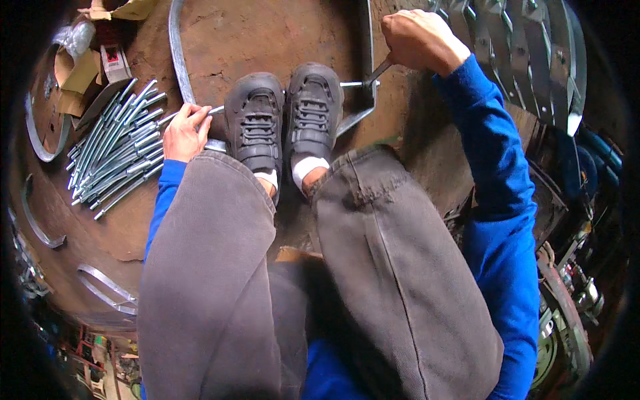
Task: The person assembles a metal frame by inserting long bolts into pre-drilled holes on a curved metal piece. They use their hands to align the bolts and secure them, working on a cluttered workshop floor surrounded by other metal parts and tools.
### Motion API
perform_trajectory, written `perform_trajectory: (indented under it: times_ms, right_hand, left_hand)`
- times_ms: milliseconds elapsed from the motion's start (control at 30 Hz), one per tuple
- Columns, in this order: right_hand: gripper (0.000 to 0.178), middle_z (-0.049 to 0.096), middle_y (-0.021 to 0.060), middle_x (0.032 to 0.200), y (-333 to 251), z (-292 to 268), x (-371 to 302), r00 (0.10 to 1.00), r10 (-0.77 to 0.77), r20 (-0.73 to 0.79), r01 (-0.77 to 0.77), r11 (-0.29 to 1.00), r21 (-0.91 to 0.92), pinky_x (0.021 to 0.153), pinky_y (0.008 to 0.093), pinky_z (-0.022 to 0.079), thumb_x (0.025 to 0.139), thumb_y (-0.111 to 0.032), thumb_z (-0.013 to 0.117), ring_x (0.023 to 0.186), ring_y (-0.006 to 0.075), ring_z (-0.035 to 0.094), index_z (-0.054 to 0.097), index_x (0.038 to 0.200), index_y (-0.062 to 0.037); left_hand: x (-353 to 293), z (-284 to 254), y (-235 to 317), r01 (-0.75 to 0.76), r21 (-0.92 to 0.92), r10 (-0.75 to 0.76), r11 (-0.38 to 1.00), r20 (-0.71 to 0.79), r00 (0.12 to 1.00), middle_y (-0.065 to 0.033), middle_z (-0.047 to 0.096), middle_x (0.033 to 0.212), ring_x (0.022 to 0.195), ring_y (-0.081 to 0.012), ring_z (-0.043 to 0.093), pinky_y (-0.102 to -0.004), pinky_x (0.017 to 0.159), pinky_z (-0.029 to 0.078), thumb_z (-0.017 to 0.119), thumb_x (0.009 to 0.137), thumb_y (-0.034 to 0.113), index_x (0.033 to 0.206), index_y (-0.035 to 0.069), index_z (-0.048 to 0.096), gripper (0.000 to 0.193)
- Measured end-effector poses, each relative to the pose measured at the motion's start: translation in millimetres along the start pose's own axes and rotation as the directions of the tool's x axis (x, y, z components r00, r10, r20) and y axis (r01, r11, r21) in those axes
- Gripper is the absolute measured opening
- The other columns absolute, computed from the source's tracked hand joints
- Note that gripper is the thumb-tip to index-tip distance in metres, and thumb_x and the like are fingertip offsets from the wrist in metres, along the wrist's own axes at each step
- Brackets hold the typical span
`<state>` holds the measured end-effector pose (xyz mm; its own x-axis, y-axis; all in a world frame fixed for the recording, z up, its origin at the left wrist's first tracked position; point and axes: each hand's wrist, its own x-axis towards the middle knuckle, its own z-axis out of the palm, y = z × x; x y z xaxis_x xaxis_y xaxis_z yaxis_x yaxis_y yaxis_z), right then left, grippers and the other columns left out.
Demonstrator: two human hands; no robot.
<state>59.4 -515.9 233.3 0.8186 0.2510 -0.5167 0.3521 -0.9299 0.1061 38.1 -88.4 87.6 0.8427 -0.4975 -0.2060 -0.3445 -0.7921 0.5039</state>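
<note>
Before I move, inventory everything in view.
Metal rods: many, silver, piled left
Held rod: apparently one, silver, upper centre
Held tool: one, grey, upper right centre
Angled bar: one, grey, upper centre
Curved strips: several, grey, left half
Stacked bars: several, grey, upper right
Cardboard pieces: several, brown, upper left
Assorted parts: uncounted, mixed, right rim
Floor: one, brown, underneath
Shoes: two, black, upper centre
Trouser legs: two, grey, lower centre
Sleeves: two, blue, both sides
Left hand: one, bare, left
Right hand: one, bare, upper right

Left hand pinching rod; right hand gripping dark tool; dark shoes between; rod pile left.
</note>
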Motion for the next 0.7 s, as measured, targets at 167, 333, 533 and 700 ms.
perform_trajectory:
  times_ms: [167,333,533,700]
  right_hand:
    - [0.004,0.063,0.0095,0.067,-91.9,48.1,-95.2,0.939,0.29,-0.183,-0.294,0.956,0.007,0.056,0.0426,0.052,0.08,-0.015,0.058,0.066,0.0268,0.067,0.057,0.08,-0.0119]
    - [0.028,0.067,0.0183,0.071,-158.3,115.0,-155.5,0.776,0.598,0.201,-0.628,0.702,0.335,0.056,0.0507,0.053,0.091,-0.015,0.05,0.065,0.0383,0.069,0.05,0.118,-0.0071]
    - [0.016,0.069,0.0186,0.08,-92.1,20.9,-160.5,0.838,0.522,0.159,-0.541,0.756,0.368,0.066,0.0501,0.053,0.096,-0.025,0.056,0.077,0.0406,0.068,0.065,0.105,-0.0152]
    - [0.023,0.069,0.0195,0.082,1.0,-15.8,-131.2,0.92,0.344,0.186,-0.385,0.879,0.283,0.07,0.0456,0.055,0.088,-0.027,0.066,0.079,0.0384,0.068,0.074,0.091,-0.0057]
  left_hand:
    - [-11.2,-7.3,-10.9,0.095,0.009,-0.095,0.995,0.021,0.995,-0.0027,0.066,0.095,0.087,-0.0277,0.067,-0.0389,0.077,0.053,0.071,0.087,0.022,0.104,0.017,0.073,0.018]
    - [-7.3,2.5,-13.7,-0.017,-0.015,0.016,1.0,-0.046,0.999,-0.0029,0.064,0.095,0.087,-0.0283,0.066,-0.0399,0.076,0.054,0.07,0.087,0.02,0.102,0.015,0.073,0.016]
    - [-13.6,-1.0,-18.1,-0.032,-0.043,0.031,0.999,-0.036,0.999,-0.0027,0.064,0.102,0.09,-0.0286,0.067,-0.0396,0.078,0.055,0.067,0.086,0.013,0.106,0.015,0.07,0.02]
    - [-11.4,6.3,-16.2,-0.025,-0.065,0.021,0.998,-0.073,0.997,-0.0023,0.064,0.101,0.091,-0.0273,0.067,-0.0387,0.078,0.055,0.067,0.086,0.013,0.106,0.015,0.071,0.02]
